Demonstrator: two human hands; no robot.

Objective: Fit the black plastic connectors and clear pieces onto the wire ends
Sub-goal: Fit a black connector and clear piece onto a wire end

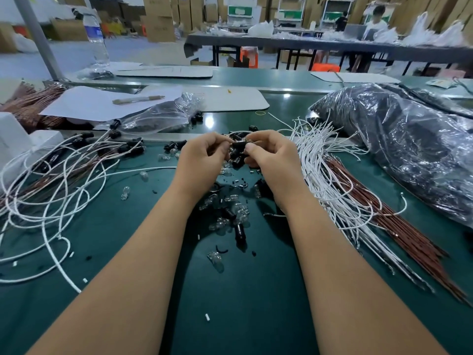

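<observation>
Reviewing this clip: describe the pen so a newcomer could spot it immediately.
Look at the far left of the green table, where a white paper sheet lies over copper wires. The pen lies on that sheet, the only slim beige stick there.

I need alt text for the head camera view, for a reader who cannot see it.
Two bare hands, left hand and right hand, pinch a black connector between them above a green table. Loose clear pieces lie below, with white wires at both sides.

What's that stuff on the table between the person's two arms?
In the head view, small clear bulbs and black connectors lie scattered on the green table between the arms. Higher up, the left hand and right hand pinch one black connector.
</observation>
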